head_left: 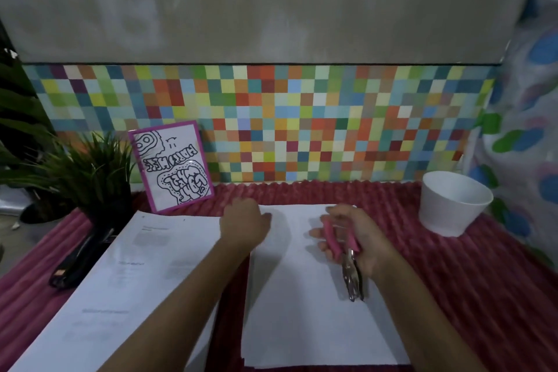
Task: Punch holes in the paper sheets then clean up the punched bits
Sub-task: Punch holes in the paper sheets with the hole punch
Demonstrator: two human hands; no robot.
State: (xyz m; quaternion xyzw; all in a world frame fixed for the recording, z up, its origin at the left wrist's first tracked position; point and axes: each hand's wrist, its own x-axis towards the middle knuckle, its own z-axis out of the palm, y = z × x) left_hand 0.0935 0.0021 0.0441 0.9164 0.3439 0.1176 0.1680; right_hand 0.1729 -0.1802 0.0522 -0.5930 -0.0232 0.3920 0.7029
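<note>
Two paper stacks are lying on the red-covered table (453, 281): a blank stack (302, 296) at near centre and a printed stack (136, 281) to its left. The right hand (356, 238) is gripping a pink-handled hole punch (347, 254) over the blank stack. The left hand (244, 226) is resting on that stack's far left corner with its fingers hidden, so its grip cannot be told. Punching looks to be just starting, and the punch head, now pointing toward the near side, needs turning to a sheet edge.

wall (271, 3): plain grey, above tile strip (302, 118) | tile strip: small many-coloured squares | counter (453, 281): red ribbed cloth, below tile strip | curtain (528, 100): blue-green blotches, right of tile strip | plant (84, 172): left of it | light: dim
</note>
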